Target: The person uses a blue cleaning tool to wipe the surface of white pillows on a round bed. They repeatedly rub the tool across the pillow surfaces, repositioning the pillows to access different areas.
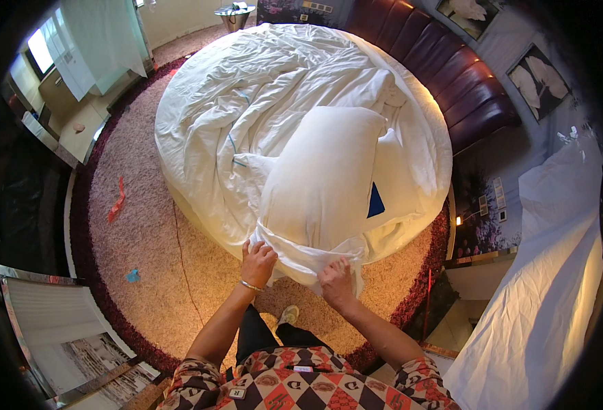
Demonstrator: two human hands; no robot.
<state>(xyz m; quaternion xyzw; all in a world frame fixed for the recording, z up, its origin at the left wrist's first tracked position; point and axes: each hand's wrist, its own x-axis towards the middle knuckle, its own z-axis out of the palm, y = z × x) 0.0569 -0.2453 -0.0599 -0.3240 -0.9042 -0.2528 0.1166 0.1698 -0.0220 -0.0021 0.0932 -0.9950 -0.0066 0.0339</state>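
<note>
A plump white pillow [322,174] lies at the near side of a round bed [209,205]. The loose open end of its white pillowcase [301,261] hangs toward me over the bed's edge. My left hand [259,262], with a bracelet at the wrist, grips the left corner of that hem. On the right side of the opening, my right hand [337,282] is closed on the bunched cloth. Another white pillow [396,179] lies partly hidden behind the first, with a dark blue triangular patch [376,201] showing beside it.
A rumpled white duvet [281,87] covers the bed's far part. Behind it curves a dark red leather headboard [435,61]. Red scrap [117,200] and blue scrap [133,275] lie on the round shaggy rug [142,236]. White cloth [532,287] hangs at right; a small side table [235,13] stands far back.
</note>
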